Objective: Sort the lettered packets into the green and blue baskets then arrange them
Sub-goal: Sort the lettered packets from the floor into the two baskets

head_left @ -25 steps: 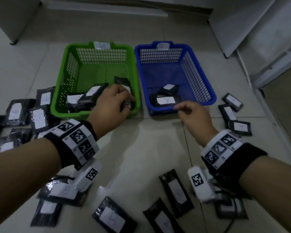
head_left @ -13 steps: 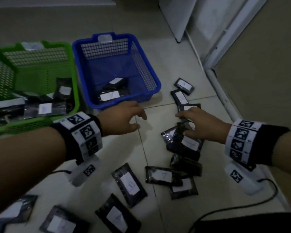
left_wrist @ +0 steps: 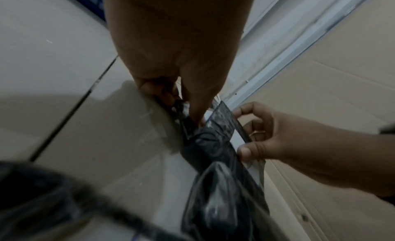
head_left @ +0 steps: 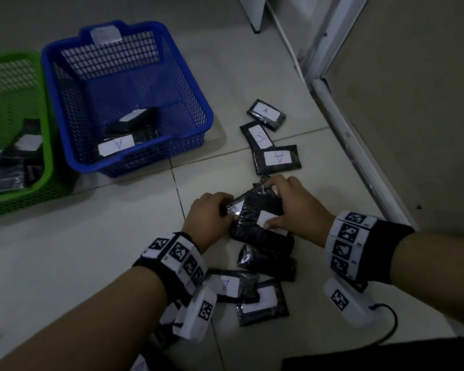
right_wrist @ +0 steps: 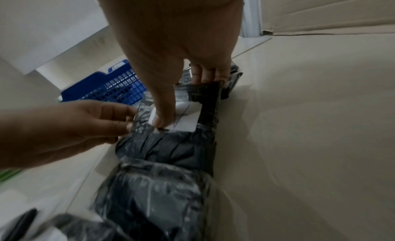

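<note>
Black packets with white lettered labels lie in a pile on the tiled floor, right of the blue basket [head_left: 145, 159] and green basket [head_left: 16, 202]. My right hand [head_left: 269, 204] grips the top packet [head_left: 260, 202] of the pile, thumb on its white label [right_wrist: 186, 116] and fingers over its far edge. My left hand [head_left: 225, 210] pinches the shiny left edge of a black packet [left_wrist: 188, 124] lying just under the top one. Both baskets hold a few packets; an "A" label [head_left: 115, 145] shows in the blue one.
Three loose packets [head_left: 277, 158], lettered A, B and A, lie beyond the hands. More packets [head_left: 263, 301] lie near my wrists. A white door frame [head_left: 346, 129] and a brown cardboard surface [head_left: 413, 103] close off the right. A black cable [head_left: 391, 322] runs at the lower right.
The view swung right from the baskets to the right-hand pile. Both hands left the baskets and came together on the pile, and each now holds a packet.
</note>
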{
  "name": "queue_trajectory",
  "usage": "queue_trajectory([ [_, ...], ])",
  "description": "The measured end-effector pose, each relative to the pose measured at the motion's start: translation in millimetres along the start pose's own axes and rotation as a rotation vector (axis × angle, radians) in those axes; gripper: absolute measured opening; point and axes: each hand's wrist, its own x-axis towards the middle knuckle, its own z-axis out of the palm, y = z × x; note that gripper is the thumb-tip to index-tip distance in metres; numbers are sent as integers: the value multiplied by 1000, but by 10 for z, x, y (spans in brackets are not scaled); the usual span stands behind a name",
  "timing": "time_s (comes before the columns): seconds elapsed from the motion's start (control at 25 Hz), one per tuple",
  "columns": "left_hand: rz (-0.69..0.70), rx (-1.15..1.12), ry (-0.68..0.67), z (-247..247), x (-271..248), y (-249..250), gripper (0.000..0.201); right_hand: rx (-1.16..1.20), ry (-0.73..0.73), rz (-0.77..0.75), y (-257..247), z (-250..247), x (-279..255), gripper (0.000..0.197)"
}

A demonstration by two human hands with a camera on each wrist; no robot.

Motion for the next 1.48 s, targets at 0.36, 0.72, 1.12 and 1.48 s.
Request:
queue_trajectory([
  [0.36, -248, -909, 152, -561, -123, 6, 22, 523, -32, -10, -201, -436, 412, 23],
  [0.72, -64, -785, 610, -1131, -194, -158, 24, 887, 52, 34, -770, -406, 569, 14],
  [1.12, -274, -285, 827, -1859, 107, -763, 28, 746, 205, -89, -1668, -582, 1453, 39],
  [1.48, -83, 283, 727, -1703, 106, -970, 34, -108, 5, 2, -1911, -225, 1879, 38],
])
